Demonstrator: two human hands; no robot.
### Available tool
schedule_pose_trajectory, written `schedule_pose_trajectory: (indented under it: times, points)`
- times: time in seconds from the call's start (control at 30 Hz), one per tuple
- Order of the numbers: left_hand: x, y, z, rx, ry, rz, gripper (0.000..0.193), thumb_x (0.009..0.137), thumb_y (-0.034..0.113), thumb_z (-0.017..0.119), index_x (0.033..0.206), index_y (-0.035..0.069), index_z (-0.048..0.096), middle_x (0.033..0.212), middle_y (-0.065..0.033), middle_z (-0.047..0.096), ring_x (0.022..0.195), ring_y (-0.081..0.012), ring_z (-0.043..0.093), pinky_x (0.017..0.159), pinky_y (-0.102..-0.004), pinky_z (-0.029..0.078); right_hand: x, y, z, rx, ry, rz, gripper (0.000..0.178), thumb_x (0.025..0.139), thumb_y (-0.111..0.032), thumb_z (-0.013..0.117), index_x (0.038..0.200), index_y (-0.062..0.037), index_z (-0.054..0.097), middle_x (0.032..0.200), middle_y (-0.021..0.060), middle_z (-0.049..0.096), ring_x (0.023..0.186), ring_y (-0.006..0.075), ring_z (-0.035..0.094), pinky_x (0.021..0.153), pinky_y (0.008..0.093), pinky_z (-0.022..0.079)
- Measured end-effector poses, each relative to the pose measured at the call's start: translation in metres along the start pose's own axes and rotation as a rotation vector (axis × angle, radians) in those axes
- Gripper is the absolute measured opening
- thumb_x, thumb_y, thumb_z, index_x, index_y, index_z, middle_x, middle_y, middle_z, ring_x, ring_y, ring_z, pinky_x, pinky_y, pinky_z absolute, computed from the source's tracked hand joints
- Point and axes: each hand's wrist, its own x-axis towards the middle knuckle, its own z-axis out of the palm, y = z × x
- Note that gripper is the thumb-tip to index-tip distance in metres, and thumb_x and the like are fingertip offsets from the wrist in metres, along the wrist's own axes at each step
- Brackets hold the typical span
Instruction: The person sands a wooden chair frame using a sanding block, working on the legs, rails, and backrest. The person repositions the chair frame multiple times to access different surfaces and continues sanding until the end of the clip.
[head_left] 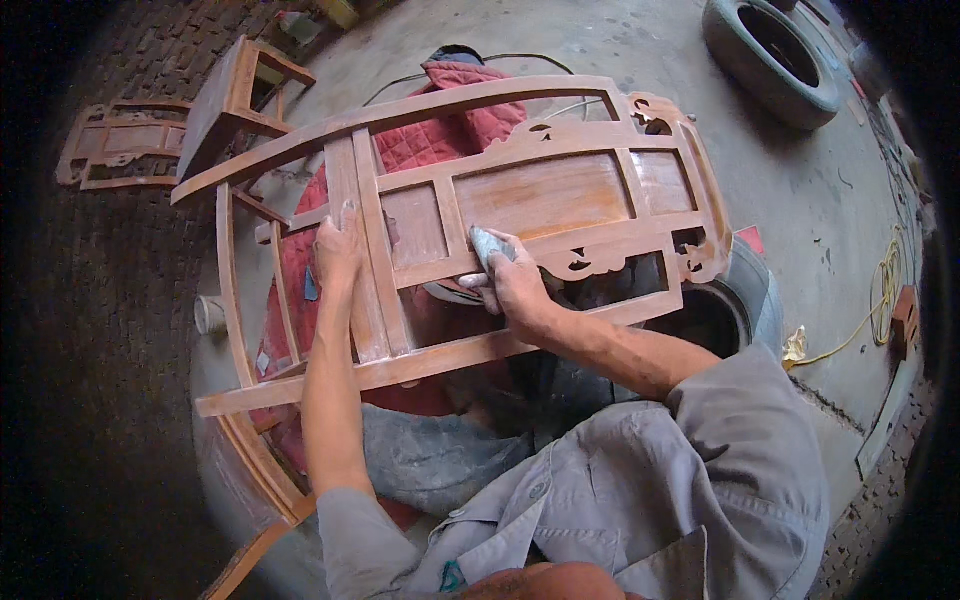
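Note:
A bare wooden chair (pixel 540 240) lies tipped across my lap, its carved, panelled back reaching to the right and its seat end to the left. My left hand (pixel 340 245) is closed on the chair's crosswise board (pixel 365 250), thumb on top and the other fingers partly hidden. In my right hand (pixel 515 285) a folded, bluish-grey piece of sandpaper (pixel 488 243) is pinched. It presses against the upright strip between the small panel and the long middle panel. Pale dust coats the fingers and parts of the wood.
Red quilted cloth (pixel 440 125) spreads beneath the chair. Tyres lie near my right knee (pixel 750 295) and at the far right (pixel 780 60). More wooden chair frames (pixel 215 110) stand at the left. A yellow cord (pixel 885 285) and a brick (pixel 905 320) lie at the right.

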Motion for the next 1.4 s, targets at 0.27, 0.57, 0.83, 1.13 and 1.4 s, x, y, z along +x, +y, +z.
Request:
schedule_pose_trajectory:
  times: [0.27, 0.57, 0.83, 1.13, 1.4]
  points:
    - [0.001, -0.005, 0.004, 0.025, -0.012, -0.026, 0.066, 0.096, 0.057, 0.05, 0.098, -0.007, 0.065, 0.094, -0.0345, 0.066, 0.095, -0.0493, 0.065, 0.079, -0.055, 0.05, 0.027, -0.018, 0.025, 0.114, -0.015, 0.094, 0.046, 0.099, -0.014, 0.032, 0.145, -0.0124, 0.031, 0.123, 0.0174, 0.057, 0.077, 0.0228, 0.07, 0.047, 0.0278, 0.045]
    - [-0.001, 0.005, 0.002, -0.063, -0.022, -0.028, 0.061, 0.095, 0.055, 0.054, 0.108, -0.003, 0.064, 0.098, -0.0329, 0.067, 0.098, -0.0486, 0.065, 0.081, -0.0541, 0.051, 0.06, -0.013, 0.018, 0.053, 0.013, 0.028, 0.05, 0.094, -0.01, 0.036, 0.144, -0.0161, 0.03, 0.108, 0.0216, 0.061, 0.063, 0.0256, 0.068, 0.04, 0.0325, 0.045]
    - [-0.005, 0.006, 0.003, -0.119, 0.026, -0.077, 0.056, 0.095, 0.051, 0.055, 0.107, -0.003, 0.066, 0.098, -0.0304, 0.068, 0.097, -0.0473, 0.065, 0.081, -0.0522, 0.051, 0.064, -0.048, 0.025, -0.136, -0.028, 0.11, 0.041, 0.099, -0.019, 0.041, 0.138, -0.0069, 0.037, 0.115, 0.0153, 0.055, 0.089, 0.0265, 0.069, 0.051, 0.0351, 0.052]
    - [-0.009, 0.02, 0.006, -0.21, 0.082, -0.071, 0.058, 0.093, 0.052, 0.056, 0.103, -0.004, 0.065, 0.096, -0.0304, 0.068, 0.095, -0.0476, 0.066, 0.081, -0.0524, 0.052, 0.059, -0.097, -0.065, -1.543, -0.506, -1.08, 0.063, 0.088, 0.005, 0.048, 0.149, 0.0001, 0.033, 0.125, 0.0204, 0.063, 0.114, 0.0424, 0.058, 0.098, 0.0467, 0.046]
    - [-0.007, 0.016, 0.014, -0.215, 0.118, -0.093, 0.056, 0.091, 0.052, 0.059, 0.101, -0.003, 0.064, 0.097, -0.0311, 0.068, 0.095, -0.0465, 0.067, 0.082, -0.0518, 0.053, 0.103, -0.129, -0.061, -1.874, -1.317, -1.244, 0.06, 0.084, -0.008, 0.061, 0.143, -0.0144, 0.049, 0.142, 0.0033, 0.056, 0.139, 0.0351, 0.041, 0.115, 0.0544, 0.031]
